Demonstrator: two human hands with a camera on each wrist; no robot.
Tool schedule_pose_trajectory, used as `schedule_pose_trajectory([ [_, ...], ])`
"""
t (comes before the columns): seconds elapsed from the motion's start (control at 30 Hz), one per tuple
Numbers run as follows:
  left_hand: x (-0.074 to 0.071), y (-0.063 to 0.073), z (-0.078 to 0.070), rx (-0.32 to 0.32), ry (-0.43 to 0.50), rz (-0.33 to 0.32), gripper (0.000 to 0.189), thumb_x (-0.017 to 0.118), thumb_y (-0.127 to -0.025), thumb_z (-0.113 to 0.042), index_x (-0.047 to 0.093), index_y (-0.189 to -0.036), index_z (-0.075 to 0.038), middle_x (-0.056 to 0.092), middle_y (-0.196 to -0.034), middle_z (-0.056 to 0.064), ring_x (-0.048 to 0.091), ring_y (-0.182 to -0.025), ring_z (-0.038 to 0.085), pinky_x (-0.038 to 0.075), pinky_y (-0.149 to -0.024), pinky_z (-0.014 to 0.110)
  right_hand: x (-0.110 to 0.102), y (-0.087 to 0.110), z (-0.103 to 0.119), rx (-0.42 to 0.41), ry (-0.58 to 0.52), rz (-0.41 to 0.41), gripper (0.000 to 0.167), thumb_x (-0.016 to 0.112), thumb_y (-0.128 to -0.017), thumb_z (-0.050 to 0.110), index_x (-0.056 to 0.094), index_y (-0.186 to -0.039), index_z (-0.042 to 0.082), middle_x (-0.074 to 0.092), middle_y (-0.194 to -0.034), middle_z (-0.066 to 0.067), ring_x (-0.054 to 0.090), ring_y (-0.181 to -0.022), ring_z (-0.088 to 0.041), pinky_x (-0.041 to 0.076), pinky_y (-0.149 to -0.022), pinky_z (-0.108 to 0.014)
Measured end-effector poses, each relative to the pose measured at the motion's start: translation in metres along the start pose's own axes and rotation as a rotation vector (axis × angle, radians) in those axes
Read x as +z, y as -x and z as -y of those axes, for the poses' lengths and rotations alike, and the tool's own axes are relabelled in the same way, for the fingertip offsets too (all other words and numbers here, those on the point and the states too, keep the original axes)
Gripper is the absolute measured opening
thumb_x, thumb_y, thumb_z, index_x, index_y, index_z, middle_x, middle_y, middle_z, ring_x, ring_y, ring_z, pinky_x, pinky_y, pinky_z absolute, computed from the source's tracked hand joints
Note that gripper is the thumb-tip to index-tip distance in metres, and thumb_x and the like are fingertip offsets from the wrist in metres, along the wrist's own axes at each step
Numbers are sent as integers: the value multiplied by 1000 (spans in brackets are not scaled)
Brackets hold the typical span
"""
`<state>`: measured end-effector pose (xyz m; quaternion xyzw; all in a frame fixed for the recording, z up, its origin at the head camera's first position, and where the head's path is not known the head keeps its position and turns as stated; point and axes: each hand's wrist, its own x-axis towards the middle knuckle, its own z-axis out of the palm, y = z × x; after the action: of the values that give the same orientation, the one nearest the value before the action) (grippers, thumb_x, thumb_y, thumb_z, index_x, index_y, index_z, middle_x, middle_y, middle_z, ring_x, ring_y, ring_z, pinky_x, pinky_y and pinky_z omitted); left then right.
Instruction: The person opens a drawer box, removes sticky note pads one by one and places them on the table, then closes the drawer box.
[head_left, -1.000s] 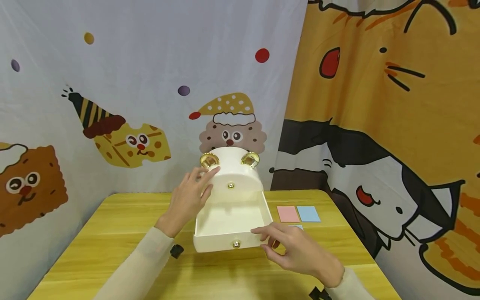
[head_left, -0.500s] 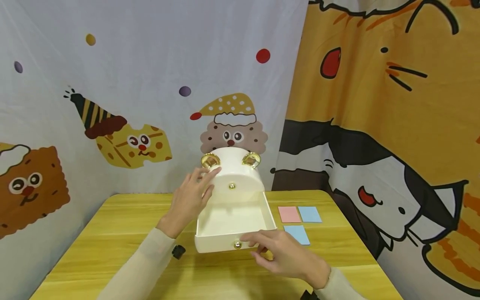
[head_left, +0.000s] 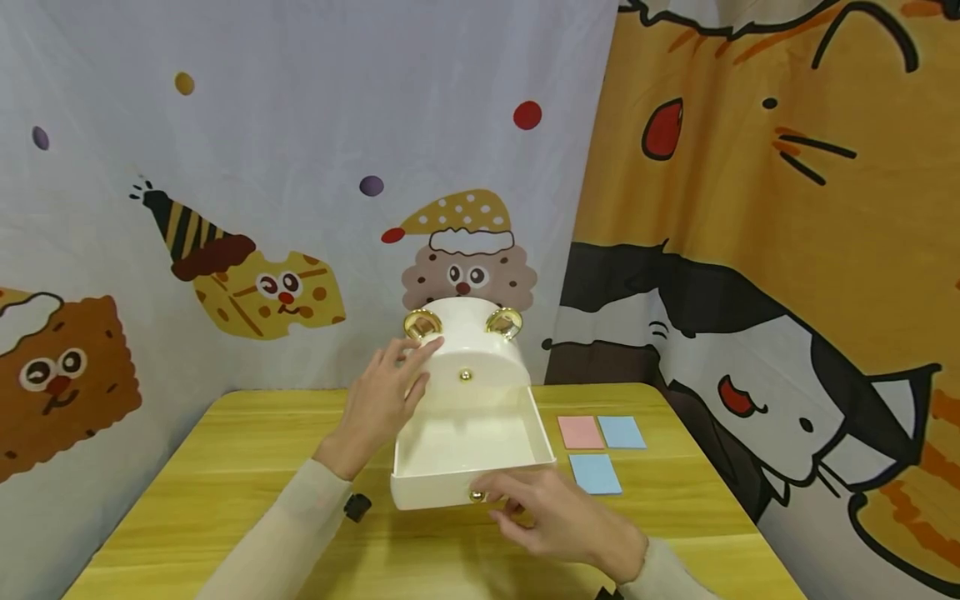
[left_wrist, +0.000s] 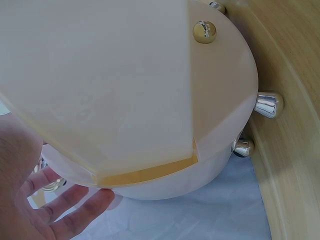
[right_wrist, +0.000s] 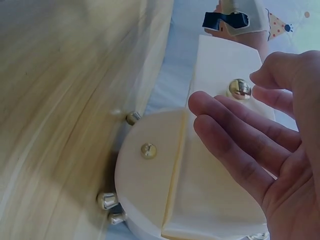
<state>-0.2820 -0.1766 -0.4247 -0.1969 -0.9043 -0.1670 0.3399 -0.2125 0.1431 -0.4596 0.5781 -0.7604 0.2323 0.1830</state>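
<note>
A cream storage box [head_left: 480, 333] with two gold ear-shaped loops stands on the table, its drawer [head_left: 465, 492] pulled out towards me with nothing visible inside. My left hand [head_left: 378, 400] rests on the box's top beside the left gold loop [head_left: 422, 323], fingers loosely extended. At the drawer front, my right hand [head_left: 555, 517] has its fingertips over the gold drawer knob [head_left: 476, 496]. In the right wrist view, thumb and fingers spread around that knob [right_wrist: 239, 89] without a visible pinch. Another gold knob [right_wrist: 148, 150] sits on the round front below the drawer.
One pink sticky-note pad [head_left: 580, 432] and two blue sticky-note pads [head_left: 596, 474] lie right of the box on the wooden table [head_left: 262, 467]. Short metallic feet [left_wrist: 269, 104] raise the box. A printed curtain [head_left: 300, 125] hangs close behind.
My right hand has moved left along the drawer front from its right corner to the knob, uncovering the nearer blue pad. My left hand and the drawer have stayed put.
</note>
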Motion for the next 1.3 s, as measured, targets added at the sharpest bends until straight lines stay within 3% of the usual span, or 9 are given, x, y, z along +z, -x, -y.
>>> schedule_pose_trajectory([
  [0.33,-2,-2,1,9,4,-4,62,79,-113,-20,60,-172,-32,66,-150,14,72,-121,36,56,-57,36,5,-4,3,43,-25,24,42,85,-100,-2,77,-139,10,87,-116,4,82,-97,1,64,-87,-13],
  [0.53,-1,-3,0,13,-4,7,63,79,-114,-20,60,-172,-33,66,-149,13,73,-120,36,55,-57,35,9,-5,4,0,-10,5,45,87,-96,-5,76,-138,9,87,-115,0,82,-96,0,63,-88,-9],
  [1.0,-4,-3,-2,6,2,14,61,79,-113,-19,62,-170,-30,67,-146,14,73,-117,37,52,-56,34,13,-8,4,4,12,-12,43,89,-94,-7,77,-132,9,84,-104,5,79,-92,2,61,-86,-7],
  [1.3,-4,-4,-1,7,19,9,59,77,-114,-17,63,-169,-29,67,-143,14,72,-115,37,52,-58,34,11,-11,4,2,-24,-31,38,88,-94,-11,79,-126,8,87,-108,-1,79,-88,2,60,-83,-6],
])
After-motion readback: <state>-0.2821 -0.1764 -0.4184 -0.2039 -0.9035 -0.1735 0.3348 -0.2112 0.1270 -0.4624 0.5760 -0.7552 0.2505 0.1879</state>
